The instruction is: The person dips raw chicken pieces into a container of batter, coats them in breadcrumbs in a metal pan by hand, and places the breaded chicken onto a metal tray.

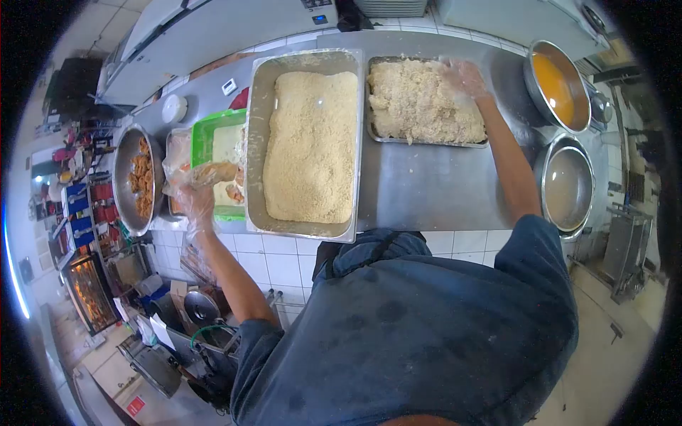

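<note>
My left hand [195, 202], in a clear plastic glove, is closed round a tan, elongated piece of meat [215, 172]. It holds the piece over the near left part of a bright green tub [202, 142] with a pale liquid and other pieces inside. My right hand [465, 77], also gloved, is at the far right corner of a metal tray [433, 142] heaped with crumb-coated pieces [415, 99]. Its fingers look stretched out, though somewhat blurred. Between my hands stands a deep steel pan [357, 142] of pale breadcrumbs [312, 142].
A steel bowl [122, 177] of reddish-brown pieces stands far left, beside a tray [177, 145] partly behind my left hand. At right are a bowl of orange liquid [554, 85] and a bowl of cloudy liquid [568, 184]. A white timer [229, 86] lies at the back of the steel table [433, 192].
</note>
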`<state>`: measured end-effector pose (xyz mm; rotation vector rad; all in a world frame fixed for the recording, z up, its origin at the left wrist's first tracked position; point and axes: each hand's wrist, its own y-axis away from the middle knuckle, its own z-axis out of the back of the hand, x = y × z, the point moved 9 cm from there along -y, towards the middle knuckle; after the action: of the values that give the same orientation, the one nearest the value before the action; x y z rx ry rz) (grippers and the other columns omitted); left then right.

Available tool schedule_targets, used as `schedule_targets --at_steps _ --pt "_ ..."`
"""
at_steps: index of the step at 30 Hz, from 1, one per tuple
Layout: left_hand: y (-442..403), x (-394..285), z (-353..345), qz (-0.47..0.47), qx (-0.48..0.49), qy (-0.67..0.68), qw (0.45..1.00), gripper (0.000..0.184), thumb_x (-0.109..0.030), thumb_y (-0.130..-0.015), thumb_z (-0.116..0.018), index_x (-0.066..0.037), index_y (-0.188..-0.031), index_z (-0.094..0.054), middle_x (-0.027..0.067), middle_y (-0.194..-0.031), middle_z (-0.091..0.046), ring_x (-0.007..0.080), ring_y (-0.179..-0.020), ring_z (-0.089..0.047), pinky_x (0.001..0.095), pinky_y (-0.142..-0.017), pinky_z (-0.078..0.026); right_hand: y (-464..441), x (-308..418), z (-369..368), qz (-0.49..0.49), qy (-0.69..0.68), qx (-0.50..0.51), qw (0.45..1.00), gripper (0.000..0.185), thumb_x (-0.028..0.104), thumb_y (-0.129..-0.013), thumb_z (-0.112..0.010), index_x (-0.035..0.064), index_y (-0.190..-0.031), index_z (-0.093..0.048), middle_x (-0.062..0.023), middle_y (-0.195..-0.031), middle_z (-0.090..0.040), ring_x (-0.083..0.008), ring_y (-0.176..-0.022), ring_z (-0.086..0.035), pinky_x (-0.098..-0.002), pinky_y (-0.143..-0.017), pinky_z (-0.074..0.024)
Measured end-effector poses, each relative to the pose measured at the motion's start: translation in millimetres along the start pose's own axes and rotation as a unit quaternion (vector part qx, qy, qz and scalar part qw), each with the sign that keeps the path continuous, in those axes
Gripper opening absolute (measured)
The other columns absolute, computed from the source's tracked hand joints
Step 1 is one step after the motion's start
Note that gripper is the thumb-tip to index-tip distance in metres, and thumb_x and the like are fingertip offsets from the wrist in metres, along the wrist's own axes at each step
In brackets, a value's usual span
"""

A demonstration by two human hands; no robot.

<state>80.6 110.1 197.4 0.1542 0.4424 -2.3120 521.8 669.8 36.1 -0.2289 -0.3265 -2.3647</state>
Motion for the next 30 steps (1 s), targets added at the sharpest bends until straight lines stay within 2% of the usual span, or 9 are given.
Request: schedule_targets --at_steps 3,4,7,10,14,17,23,26,30 --pt "4.9 28.4 -20.5 0.014 0.005 -0.092 0.996 0.033 -0.019 -0.081 -0.068 -0.003 -0.110 -0.071 0.0159 -0.098 -0.074 0.0305 -0.089 -0.071 0.0413 -0.082 -0.054 27.0 21.3 -9.6 0.042 0.021 0.071 0.996 0.046 0.042 -0.092 -0.063 0.0075 -0.123 -0.065 -0.0165 -0.123 -0.066 -0.0320 -0.116 -0.061 -0.0419 -0.100 -0.0471" --pt "-1.7 -7.9 -12.4 0.054 0.071 -0.064 0.994 0.035 -0.019 -0.081 -0.068 -0.004 -0.111 -0.070 0.0164 -0.098 -0.073 0.0314 -0.087 -0.070 0.0419 -0.081 -0.054 28.8 32.8 2.5 0.059 -0.004 0.017 0.998 0.046 0.041 -0.092 -0.064 0.0071 -0.122 -0.066 -0.0157 -0.123 -0.066 -0.0313 -0.116 -0.061 -0.0414 -0.100 -0.0471" --pt "-9.5 -76.3 2.3 -0.095 0.028 0.121 0.988 0.024 -0.018 -0.078 -0.070 -0.007 -0.100 -0.074 0.0149 -0.089 -0.073 0.0347 -0.076 -0.069 0.0434 -0.072 -0.055 76.7 88.8 60.7 0.069 -0.111 -0.219 0.967 0.045 0.042 -0.093 -0.064 0.0074 -0.121 -0.067 -0.0148 -0.124 -0.066 -0.0305 -0.116 -0.061 -0.0412 -0.100 -0.0467" --pt "-24.6 -113.8 -7.9 -0.205 0.015 0.130 0.970 0.024 -0.014 -0.077 -0.069 -0.009 -0.100 -0.075 0.0156 -0.088 -0.073 0.0347 -0.078 -0.070 0.0427 -0.072 -0.055 105.1 136.0 56.8 0.051 -0.181 -0.172 0.967 0.044 0.040 -0.092 -0.065 0.0073 -0.122 -0.067 -0.0140 -0.126 -0.065 -0.0285 -0.118 -0.061 -0.0406 -0.101 -0.0467" --pt "-46.1 -139.8 -51.9 -0.244 0.143 0.241 0.928 0.022 -0.019 -0.079 -0.073 -0.010 -0.099 -0.075 0.0162 -0.090 -0.072 0.0344 -0.082 -0.068 0.0417 -0.076 -0.054 151.3 194.8 28.0 -0.045 -0.310 -0.113 0.943 0.044 0.037 -0.092 -0.068 0.0067 -0.123 -0.065 -0.0118 -0.123 -0.066 -0.0230 -0.113 -0.063 -0.0371 -0.098 -0.0492" --pt "-59.6 -149.3 -75.7 -0.275 0.166 0.185 0.929 0.020 -0.024 -0.081 -0.073 -0.009 -0.094 -0.075 0.0156 -0.089 -0.071 0.0350 -0.083 -0.067 0.0445 -0.076 -0.053 181.2 238.8 12.1 -0.044 -0.422 -0.077 0.902 0.044 0.031 -0.093 -0.070 0.0000 -0.124 -0.062 -0.0143 -0.115 -0.068 -0.0228 -0.105 -0.065 -0.0350 -0.092 -0.0509" --pt "-9.7 -117.4 -169.0 -0.388 0.154 0.119 0.901 0.027 -0.029 -0.083 -0.071 -0.002 -0.084 -0.069 0.0215 -0.077 -0.065 0.0393 -0.077 -0.064 0.0495 -0.074 -0.051 213.5 325.9 0.1 -0.053 -0.404 -0.154 0.900 0.040 0.026 -0.093 -0.071 0.0008 -0.123 -0.063 -0.0111 -0.113 -0.068 -0.0177 -0.101 -0.064 -0.0308 -0.089 -0.0512" --pt "42.2 -92.6 -163.3 -0.292 0.342 0.166 0.878 0.029 -0.027 -0.082 -0.072 0.001 -0.083 -0.066 0.0235 -0.076 -0.064 0.0414 -0.076 -0.063 0.0503 -0.073 -0.051 208.6 356.1 -50.6 -0.079 -0.417 -0.115 0.898 0.045 0.039 -0.094 -0.064 0.0033 -0.122 -0.065 -0.0159 -0.116 -0.068 -0.0279 -0.108 -0.065 -0.0393 -0.096 -0.0501" --pt "50.2 -36.7 -123.7 -0.227 0.320 0.230 0.890 0.037 -0.029 -0.084 -0.075 -0.004 -0.111 -0.070 0.0229 -0.098 -0.070 0.0340 -0.094 -0.068 0.0416 -0.083 -0.054 174.4 372.2 -142.6 -0.080 -0.208 -0.079 0.972 0.056 0.051 -0.096 -0.054 0.0038 -0.125 -0.064 -0.0232 -0.122 -0.064 -0.0372 -0.111 -0.063 -0.0453 -0.103 -0.0446"
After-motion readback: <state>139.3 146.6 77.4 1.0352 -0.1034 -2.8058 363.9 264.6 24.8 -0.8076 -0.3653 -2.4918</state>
